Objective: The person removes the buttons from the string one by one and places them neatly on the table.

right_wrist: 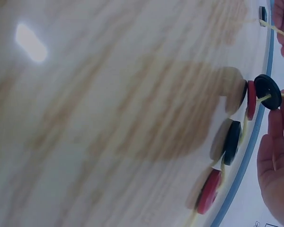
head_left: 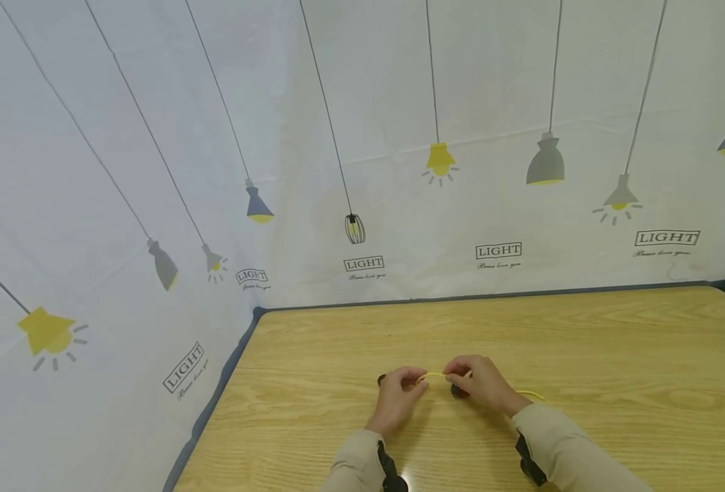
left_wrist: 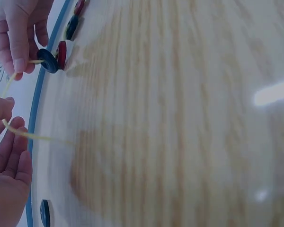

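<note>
A yellow string [head_left: 436, 374] arches between my two hands. My left hand [head_left: 395, 396] pinches it with thumb and fingertips, and a loose end trails below in the left wrist view. My right hand [head_left: 482, 383] pinches the string beside a dark green button [right_wrist: 267, 92], which hangs on it. Along the string past that button are a red button [right_wrist: 252, 100], another dark button [right_wrist: 232, 143] and a further red button [right_wrist: 208, 191]. One loose dark button [left_wrist: 45, 213] stands apart on the table near my left hand.
The wooden table [head_left: 313, 348] has a dark blue edge strip [head_left: 221, 389] along its left and far sides. White sheeting [head_left: 399, 198] printed with lamps rises behind it. A yellow string tail [head_left: 529, 393] lies right of my right wrist.
</note>
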A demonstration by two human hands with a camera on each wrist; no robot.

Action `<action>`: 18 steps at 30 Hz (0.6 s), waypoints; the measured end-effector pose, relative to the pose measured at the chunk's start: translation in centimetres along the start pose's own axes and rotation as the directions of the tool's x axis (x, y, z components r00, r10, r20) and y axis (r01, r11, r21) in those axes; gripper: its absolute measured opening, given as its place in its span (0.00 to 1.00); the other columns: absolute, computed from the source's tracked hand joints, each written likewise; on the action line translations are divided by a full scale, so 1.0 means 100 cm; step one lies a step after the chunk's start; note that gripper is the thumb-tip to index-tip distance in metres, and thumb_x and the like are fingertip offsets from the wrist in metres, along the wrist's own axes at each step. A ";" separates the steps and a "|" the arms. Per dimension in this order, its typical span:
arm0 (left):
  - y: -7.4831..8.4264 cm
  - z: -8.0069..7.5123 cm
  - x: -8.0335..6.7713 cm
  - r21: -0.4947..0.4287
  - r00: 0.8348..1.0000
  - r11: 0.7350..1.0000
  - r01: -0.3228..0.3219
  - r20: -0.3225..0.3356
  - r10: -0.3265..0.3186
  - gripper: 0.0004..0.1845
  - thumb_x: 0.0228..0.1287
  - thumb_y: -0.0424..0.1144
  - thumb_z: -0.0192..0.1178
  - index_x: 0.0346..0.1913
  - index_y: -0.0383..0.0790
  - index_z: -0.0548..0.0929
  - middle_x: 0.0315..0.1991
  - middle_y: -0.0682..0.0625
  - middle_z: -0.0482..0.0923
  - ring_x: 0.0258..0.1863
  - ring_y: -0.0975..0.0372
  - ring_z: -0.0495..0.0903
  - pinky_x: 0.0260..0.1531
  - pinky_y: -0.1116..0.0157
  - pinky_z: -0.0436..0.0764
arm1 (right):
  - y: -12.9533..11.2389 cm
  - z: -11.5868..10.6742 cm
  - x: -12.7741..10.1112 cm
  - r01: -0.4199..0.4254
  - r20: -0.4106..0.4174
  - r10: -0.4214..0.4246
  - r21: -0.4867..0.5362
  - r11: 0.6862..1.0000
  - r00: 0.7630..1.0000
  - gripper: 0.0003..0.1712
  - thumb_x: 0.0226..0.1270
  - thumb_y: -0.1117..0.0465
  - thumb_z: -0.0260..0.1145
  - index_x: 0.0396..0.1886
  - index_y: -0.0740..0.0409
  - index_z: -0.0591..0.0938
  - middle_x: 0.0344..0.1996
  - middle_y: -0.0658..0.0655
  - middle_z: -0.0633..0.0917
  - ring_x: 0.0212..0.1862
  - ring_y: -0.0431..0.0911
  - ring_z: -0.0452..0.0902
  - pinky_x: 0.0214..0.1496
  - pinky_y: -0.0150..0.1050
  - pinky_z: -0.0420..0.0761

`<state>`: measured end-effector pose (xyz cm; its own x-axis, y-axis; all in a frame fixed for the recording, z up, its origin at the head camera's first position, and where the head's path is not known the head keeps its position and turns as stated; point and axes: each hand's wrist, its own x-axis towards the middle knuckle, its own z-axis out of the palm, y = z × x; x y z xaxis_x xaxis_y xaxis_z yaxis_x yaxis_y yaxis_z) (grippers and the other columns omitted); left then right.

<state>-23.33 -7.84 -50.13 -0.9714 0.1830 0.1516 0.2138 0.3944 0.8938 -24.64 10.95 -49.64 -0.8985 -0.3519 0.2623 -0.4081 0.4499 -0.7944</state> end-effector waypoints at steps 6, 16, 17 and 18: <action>0.005 0.008 0.005 0.011 0.999 0.999 -0.040 0.005 0.040 0.08 0.57 0.36 0.59 0.39 0.38 0.81 0.35 0.53 0.79 0.34 0.66 0.75 0.34 0.70 0.73 | 0.000 0.000 0.000 0.030 0.019 -0.030 -0.022 0.999 0.999 0.02 0.56 0.67 0.63 0.27 0.61 0.81 0.22 0.48 0.80 0.24 0.37 0.72 0.23 0.31 0.73; 0.003 0.018 0.005 0.010 0.996 0.996 -0.093 -0.008 0.093 0.04 0.54 0.34 0.62 0.31 0.36 0.83 0.29 0.52 0.80 0.29 0.68 0.76 0.31 0.72 0.74 | -0.001 0.000 -0.001 0.033 0.011 -0.032 -0.027 0.999 0.999 0.03 0.55 0.64 0.65 0.24 0.57 0.79 0.21 0.47 0.78 0.24 0.36 0.71 0.23 0.31 0.72; 0.003 0.019 0.005 0.014 0.996 0.996 -0.092 -0.007 0.092 0.04 0.53 0.34 0.62 0.31 0.36 0.83 0.28 0.52 0.81 0.29 0.68 0.76 0.31 0.73 0.74 | -0.002 -0.001 -0.001 0.036 0.009 -0.036 -0.027 0.999 0.999 0.04 0.55 0.64 0.65 0.24 0.57 0.79 0.21 0.47 0.79 0.24 0.36 0.71 0.23 0.31 0.72; 0.002 0.019 0.005 0.019 0.996 0.996 -0.086 -0.002 0.086 0.04 0.53 0.33 0.62 0.30 0.36 0.83 0.29 0.51 0.81 0.29 0.68 0.76 0.31 0.73 0.74 | -0.003 -0.001 -0.001 0.039 0.007 -0.039 -0.026 0.999 0.999 0.04 0.55 0.64 0.65 0.24 0.58 0.79 0.21 0.47 0.79 0.25 0.36 0.71 0.24 0.31 0.72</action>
<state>-23.55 -5.93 -50.66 -0.9496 0.2142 0.2289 0.2984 0.3943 0.8692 -24.47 10.95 -49.39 -0.8807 -0.3749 0.2894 -0.4471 0.4567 -0.7691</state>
